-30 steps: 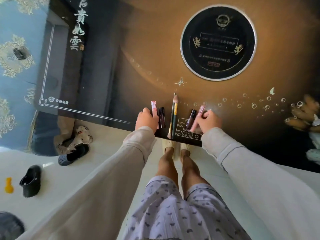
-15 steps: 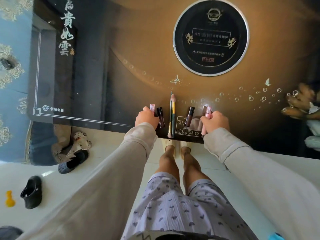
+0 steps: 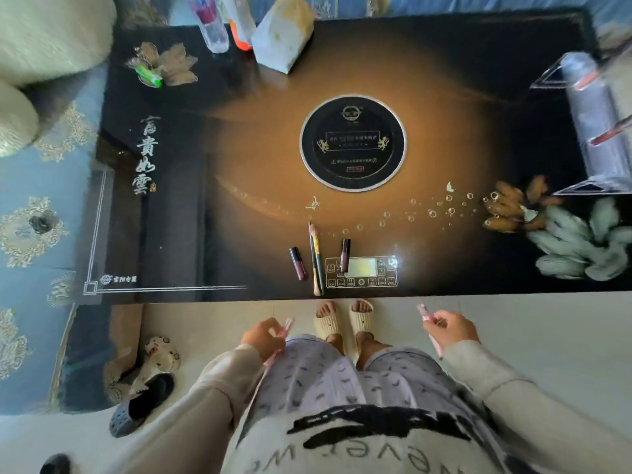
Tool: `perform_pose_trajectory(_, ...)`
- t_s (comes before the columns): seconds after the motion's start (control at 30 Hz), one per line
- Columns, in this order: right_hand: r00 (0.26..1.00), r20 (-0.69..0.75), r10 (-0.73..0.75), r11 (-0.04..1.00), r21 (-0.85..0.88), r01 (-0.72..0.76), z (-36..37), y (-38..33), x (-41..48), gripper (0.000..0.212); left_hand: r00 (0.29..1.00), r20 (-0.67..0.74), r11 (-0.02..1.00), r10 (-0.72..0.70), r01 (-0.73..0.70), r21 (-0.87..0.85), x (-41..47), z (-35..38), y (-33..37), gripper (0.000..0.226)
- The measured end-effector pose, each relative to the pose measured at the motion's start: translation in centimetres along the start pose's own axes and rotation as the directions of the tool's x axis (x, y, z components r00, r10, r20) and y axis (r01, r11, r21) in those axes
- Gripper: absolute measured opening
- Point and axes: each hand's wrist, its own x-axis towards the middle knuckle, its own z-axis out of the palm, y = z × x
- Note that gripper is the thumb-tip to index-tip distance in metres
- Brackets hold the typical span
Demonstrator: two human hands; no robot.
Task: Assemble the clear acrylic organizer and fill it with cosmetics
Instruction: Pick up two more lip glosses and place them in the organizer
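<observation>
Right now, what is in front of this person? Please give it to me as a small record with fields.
left hand: pinches left pink tube, short of the table
right hand: holds right pink tube, also short of the table
table: dark and glossy, with a round plate at its middle
near edge of table: dark tube, brush, second dark tube lying partly on the control panel
organizer: clear, at the table's right edge; contents blurred

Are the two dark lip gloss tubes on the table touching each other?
Apart. The head view shows the left tube and the right tube separated, with the makeup brush lying between them.
</observation>
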Motion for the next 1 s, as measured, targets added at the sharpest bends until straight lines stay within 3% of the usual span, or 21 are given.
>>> perform_pose_trajectory(0.07, 0.999, 0.014, 0.041, 0.997, 0.064, -0.042, -0.1, 2.0, -0.8, 0.023, 1.000, -0.002, 1.000, 0.007, -0.007, 0.025, -0.7, 0.9, -0.7, 0.008)
perform_pose_trajectory(0.17, 0.994, -0.007, 0.111, 0.976, 0.188, -0.107, 0.1, 4.3, -2.0, 0.018, 0.999, -0.033, 0.998, 0.031, -0.029, 0.053, -0.9, 1.3, -0.5, 0.029)
perform_pose_trajectory(0.27, 0.986, -0.052, 0.158, 0.940, 0.313, -0.134, 0.4, 6.4, -3.1, 0.016, 0.994, -0.054, 0.987, 0.090, -0.082, 0.135, -0.7, 1.2, 1.0, 0.031)
perform_pose_trajectory(0.4, 0.974, -0.046, 0.222, 0.888, 0.422, -0.182, 1.3, 8.6, -4.7, 0.007, 0.979, -0.063, 0.937, 0.196, -0.168, 0.305, -0.2, 1.0, 4.0, 0.017)
perform_pose_trajectory(0.53, 0.945, -0.034, 0.325, 0.848, 0.453, -0.275, 2.0, 11.5, -6.6, 0.025, 0.960, 0.000, 0.857, 0.280, -0.250, 0.451, -0.3, 1.9, 8.0, 0.022)
perform_pose_trajectory(0.63, 0.901, -0.021, 0.432, 0.745, 0.572, -0.344, 2.4, 14.0, -8.3, 0.025, 0.936, 0.084, 0.769, 0.342, -0.330, 0.548, -0.8, 3.8, 11.6, 0.012)
perform_pose_trajectory(0.77, 0.831, -0.009, 0.556, 0.592, 0.706, -0.388, 2.5, 17.8, -9.9, 0.027, 0.900, 0.166, 0.659, 0.403, -0.412, 0.629, -2.4, 7.8, 16.4, 0.024)
perform_pose_trajectory(1.0, 0.777, 0.054, 0.628, 0.449, 0.789, -0.418, 0.5, 26.1, -9.9, 0.017, 0.889, 0.236, 0.577, 0.392, -0.438, 0.689, -5.3, 16.2, 22.3, 0.016)
